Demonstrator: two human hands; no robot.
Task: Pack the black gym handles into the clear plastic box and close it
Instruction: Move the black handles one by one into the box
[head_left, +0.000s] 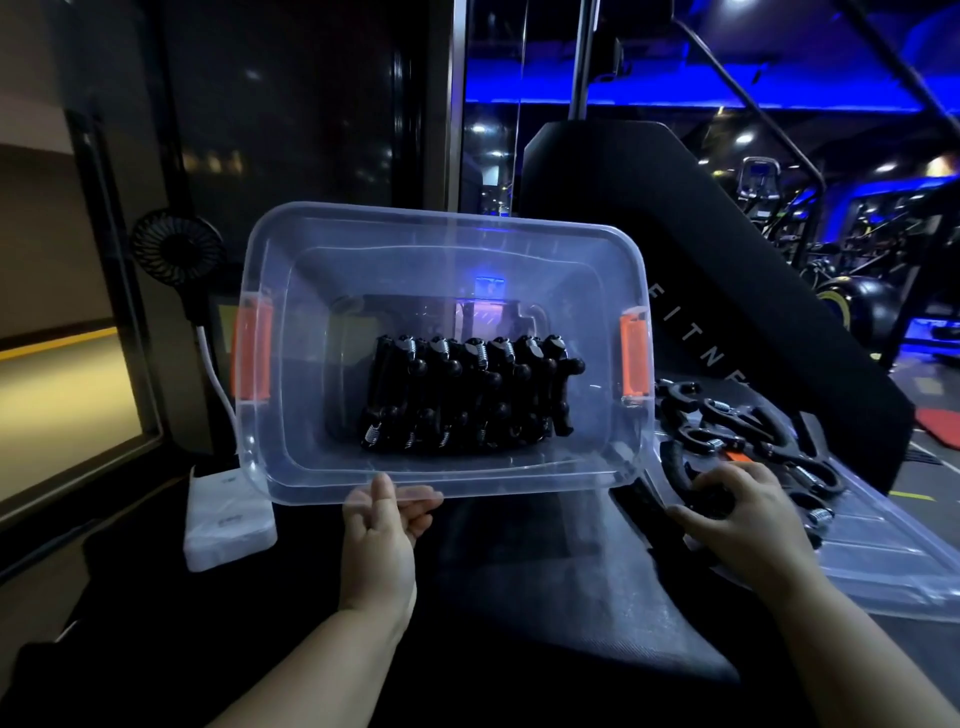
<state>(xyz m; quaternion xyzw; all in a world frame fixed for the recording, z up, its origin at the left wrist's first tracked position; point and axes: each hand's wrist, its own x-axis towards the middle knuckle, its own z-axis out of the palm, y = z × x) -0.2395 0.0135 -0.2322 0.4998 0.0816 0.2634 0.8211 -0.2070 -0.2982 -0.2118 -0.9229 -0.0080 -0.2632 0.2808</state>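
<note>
At the far left a small black fan (176, 247) stood on a stalk, with a white cable (218, 384) running down from it toward a white packet (228, 519) on the dark surface. Next to these, the clear plastic box (447, 228) was held up and tilted so its open top faced the camera, with an orange latch (252, 358) on each short side. Inside, against the bottom, the packed handles (467, 395) sat tight together in one row, black with small metal springs showing at their ends. The left hand (384, 525) pinched the near rim of the box at its middle, thumb on top and fingers curled beneath.

Right of the box, the clear lid (883, 551) lay flat, top side down, and the loose handles (737, 421) were scattered on it. The right hand (737, 509) rested among them, its fingers curled round one curved black handle at the lid's near left corner. Behind the lid rose a black padded backrest (675, 208) with pale lettering.
</note>
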